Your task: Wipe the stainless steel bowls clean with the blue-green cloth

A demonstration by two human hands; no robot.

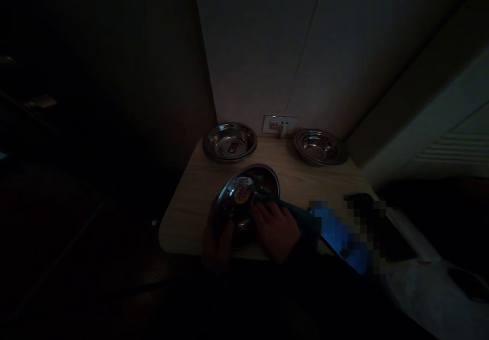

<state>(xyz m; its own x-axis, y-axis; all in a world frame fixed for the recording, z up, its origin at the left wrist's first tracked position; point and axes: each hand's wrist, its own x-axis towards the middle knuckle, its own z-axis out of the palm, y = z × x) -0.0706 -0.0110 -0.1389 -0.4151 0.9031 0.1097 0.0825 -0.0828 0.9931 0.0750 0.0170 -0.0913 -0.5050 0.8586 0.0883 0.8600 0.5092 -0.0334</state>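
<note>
A shiny metal basin with a round yellow-and-red sticker is tilted up near the front of the small wooden table. My left hand grips its lower left rim, thumb on the inside and fingers around the outside. Inside the basin, my right hand presses a dark green cloth against the metal beside the sticker. The cloth's loose end trails out to the right, under and past the hand. Dim light hides the basin's lower edge.
Behind on the wooden table sit shallow metal basins at left and a nested stack of metal bowls at right. A wall socket holds a plug. A blue-lit, partly pixelated screen lies at right, near a dark object.
</note>
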